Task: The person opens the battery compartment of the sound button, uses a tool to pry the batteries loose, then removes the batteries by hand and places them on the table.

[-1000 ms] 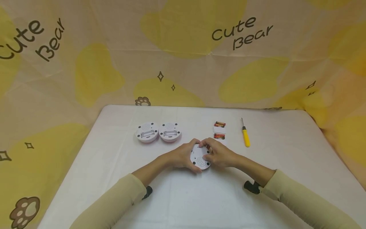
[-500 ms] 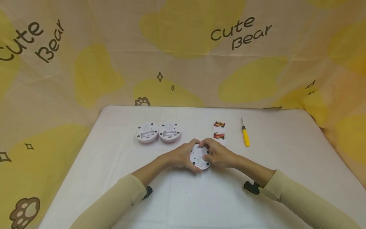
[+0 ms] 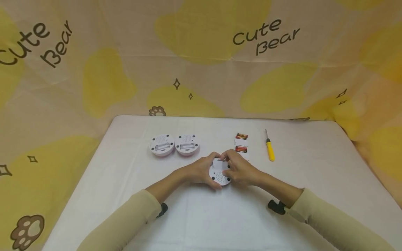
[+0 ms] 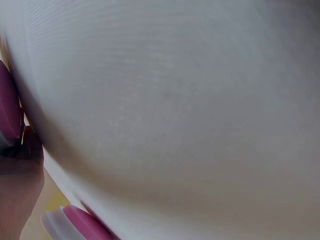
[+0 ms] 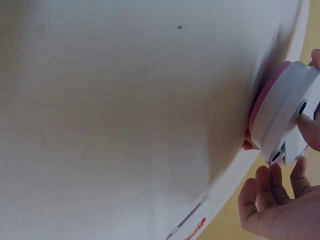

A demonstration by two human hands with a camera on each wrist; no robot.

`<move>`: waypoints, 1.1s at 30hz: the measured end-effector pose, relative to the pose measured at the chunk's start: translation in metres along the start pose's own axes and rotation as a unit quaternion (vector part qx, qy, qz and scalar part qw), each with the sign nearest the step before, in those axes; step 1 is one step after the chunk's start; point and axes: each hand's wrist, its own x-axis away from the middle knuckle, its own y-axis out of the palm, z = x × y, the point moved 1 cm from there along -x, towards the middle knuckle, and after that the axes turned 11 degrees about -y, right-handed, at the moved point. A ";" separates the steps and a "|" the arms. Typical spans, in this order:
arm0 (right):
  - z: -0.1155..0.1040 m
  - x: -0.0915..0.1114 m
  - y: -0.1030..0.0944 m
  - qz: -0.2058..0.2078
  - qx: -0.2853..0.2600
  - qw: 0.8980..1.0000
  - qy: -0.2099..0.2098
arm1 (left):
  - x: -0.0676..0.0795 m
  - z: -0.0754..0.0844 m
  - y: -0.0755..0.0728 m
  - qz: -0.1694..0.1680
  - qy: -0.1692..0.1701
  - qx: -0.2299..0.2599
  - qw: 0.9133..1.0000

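Observation:
A round white device (image 3: 221,176) lies face down between my hands, its speaker holes and dark rubber feet upward. Its pink side shows low in the right wrist view. My left hand (image 3: 199,169) grips it around the left side, thumb at the near edge. With my right hand (image 3: 243,169), I work at the battery cover (image 3: 221,164); the thumb rests on the base near the holes and a curled fingertip is at the cover's far edge. In the right wrist view, the cover (image 5: 296,142) stands slightly raised. Its underside is hidden.
Two like devices (image 3: 162,144) with uncovered battery slots stand side by side at back left. Red batteries (image 3: 241,136) and white cards or covers (image 3: 241,142) lie behind my right hand. A yellow-handled screwdriver (image 3: 269,150) lies farther right on the white table (image 3: 201,216).
My right fingers have shifted slightly up and away at the device's far edge, and a gap line now shows along the battery cover there. My left hand keeps its grip.

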 end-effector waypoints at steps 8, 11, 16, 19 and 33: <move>-0.001 0.001 0.001 0.026 0.048 0.998 -0.012 | 0.000 0.000 -0.001 -0.005 0.001 0.003 1.000; 0.000 0.001 0.001 0.030 0.046 0.998 -0.008 | 0.000 0.000 -0.001 -0.007 0.001 0.007 1.000; 0.002 0.002 0.000 0.035 0.041 0.999 -0.009 | 0.000 -0.001 -0.001 -0.010 0.002 0.011 1.000; 0.005 0.001 -0.001 0.044 0.046 0.998 -0.024 | 0.000 0.000 -0.001 -0.011 0.003 0.014 1.000; 0.012 0.002 -0.022 0.081 0.044 0.994 -0.065 | 0.001 -0.002 -0.001 -0.013 -0.014 0.014 1.000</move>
